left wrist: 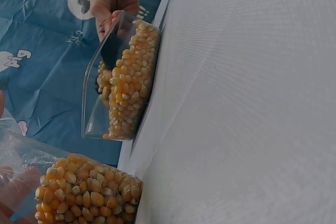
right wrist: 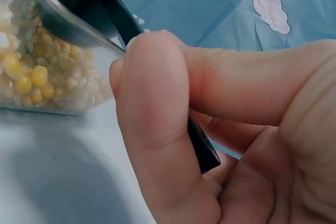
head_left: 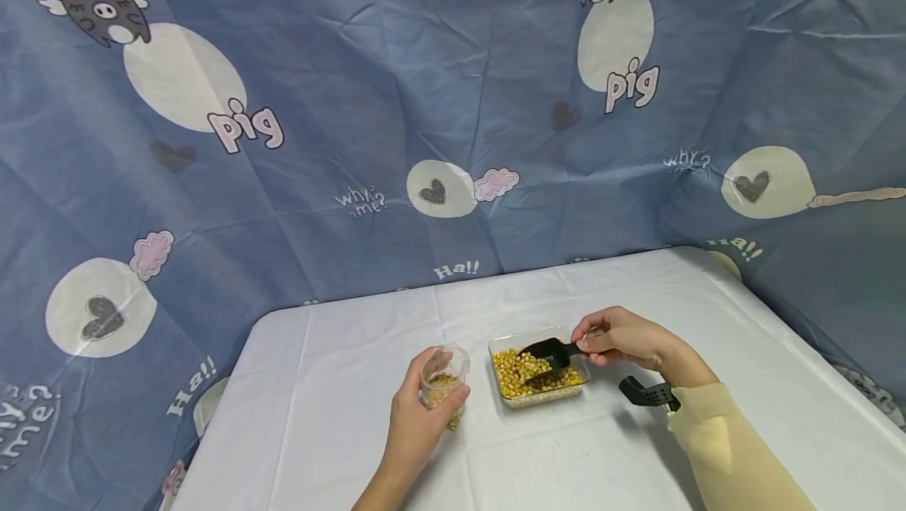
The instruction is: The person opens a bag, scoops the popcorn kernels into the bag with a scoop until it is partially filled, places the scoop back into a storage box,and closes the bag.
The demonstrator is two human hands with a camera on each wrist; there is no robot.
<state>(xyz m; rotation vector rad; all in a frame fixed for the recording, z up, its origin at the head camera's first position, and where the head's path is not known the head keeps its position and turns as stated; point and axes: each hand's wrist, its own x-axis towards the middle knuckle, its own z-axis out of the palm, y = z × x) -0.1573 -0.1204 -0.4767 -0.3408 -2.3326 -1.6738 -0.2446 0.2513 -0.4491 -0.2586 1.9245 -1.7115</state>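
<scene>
A clear rectangular container (head_left: 534, 399) of yellow corn kernels (left wrist: 131, 85) stands on the table. My right hand (head_left: 623, 338) pinches the handle of a black scoop (head_left: 548, 352) between thumb and fingers. The scoop's bowl lies tilted among the kernels, with some heaped at its mouth; its handle end (right wrist: 205, 153) pokes out below my fingers in the right wrist view. Left of the container, my left hand (head_left: 425, 409) grips a clear plastic bag (head_left: 456, 365), thumb on one side and fingers on the other. Its top gapes, and corn kernels (left wrist: 86, 190) fill its lower part.
A white cloth (head_left: 340, 409) covers the table. Behind it and to the right hangs a blue printed curtain (head_left: 318, 244). A black perforated strap piece (head_left: 647, 393) sticks out beside my right wrist, near the container's right side.
</scene>
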